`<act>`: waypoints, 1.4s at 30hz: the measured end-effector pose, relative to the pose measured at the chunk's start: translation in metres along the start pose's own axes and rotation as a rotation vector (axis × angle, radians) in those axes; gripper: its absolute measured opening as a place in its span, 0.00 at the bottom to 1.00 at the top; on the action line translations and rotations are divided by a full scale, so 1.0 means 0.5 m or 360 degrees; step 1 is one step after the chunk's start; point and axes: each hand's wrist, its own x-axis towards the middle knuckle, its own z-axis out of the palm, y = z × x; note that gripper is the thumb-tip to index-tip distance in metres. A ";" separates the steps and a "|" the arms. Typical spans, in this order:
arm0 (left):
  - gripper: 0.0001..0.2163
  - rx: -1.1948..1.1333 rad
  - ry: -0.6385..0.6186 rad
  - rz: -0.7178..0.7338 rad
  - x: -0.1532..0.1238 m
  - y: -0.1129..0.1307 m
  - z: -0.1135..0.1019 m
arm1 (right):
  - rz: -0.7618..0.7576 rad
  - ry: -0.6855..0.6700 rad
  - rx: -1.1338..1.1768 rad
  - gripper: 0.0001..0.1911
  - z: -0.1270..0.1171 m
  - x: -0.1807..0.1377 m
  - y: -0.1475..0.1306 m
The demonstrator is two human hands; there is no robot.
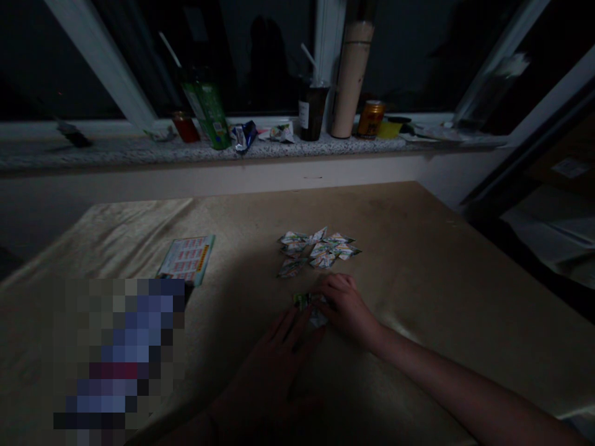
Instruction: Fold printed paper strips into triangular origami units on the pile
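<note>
A small piece of printed paper, white with a green patch, lies on the table between my two hands. My left hand is in deep shadow, stretched flat with its fingertips at the paper's left edge. From the right, my right hand bends its fingers onto the same paper, hiding part of it. Just beyond sits a loose cluster of folded paper pieces, pointed and printed in several colours. One folded piece lies at the cluster's near left.
The table has a tan cover, wrinkled at left. A printed card and a pixelated blue object lie on the left. On the windowsill stand a green bottle, a dark cup, a tall flask and a can.
</note>
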 end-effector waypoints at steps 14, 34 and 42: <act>0.36 0.0035 0.0005 -0.0025 0.000 0.005 0.000 | -0.0284 -0.0185 -0.0013 0.24 -0.016 -0.048 -0.001; 0.34 0.0051 0.0117 0.0019 -0.001 0.009 0.002 | -0.0292 -0.0480 -0.0187 0.28 -0.034 -0.085 -0.026; 0.35 -0.0057 0.0058 0.0009 0.002 -0.004 -0.001 | -0.0300 -0.0544 -0.0095 0.31 -0.047 -0.087 -0.025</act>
